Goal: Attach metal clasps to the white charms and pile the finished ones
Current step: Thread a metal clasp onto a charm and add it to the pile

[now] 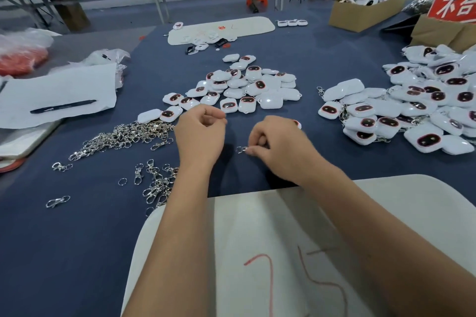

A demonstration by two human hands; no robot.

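Over the blue tabletop (103,239), the right hand (273,147) pinched a metal clasp (242,149) and a half-hidden white charm (296,123), the left hand (199,134) curled, seemingly empty; steadying the ring would likely ease threading.

Two hands: left hand (199,134), right hand (277,148), the latter pinching one metal ring (241,149). Three groups of white charms: a central pile (239,87) of roughly thirty, a larger right-hand pile (412,108) too dense to count, and a row of three (292,23) at the far side of the surface (77,239). One heap of metal clasps (123,136), number uncountable, with about a dozen loose ones nearby (154,188). One black pen (63,106). Two cardboard boxes (365,11). One red sign (456,4).
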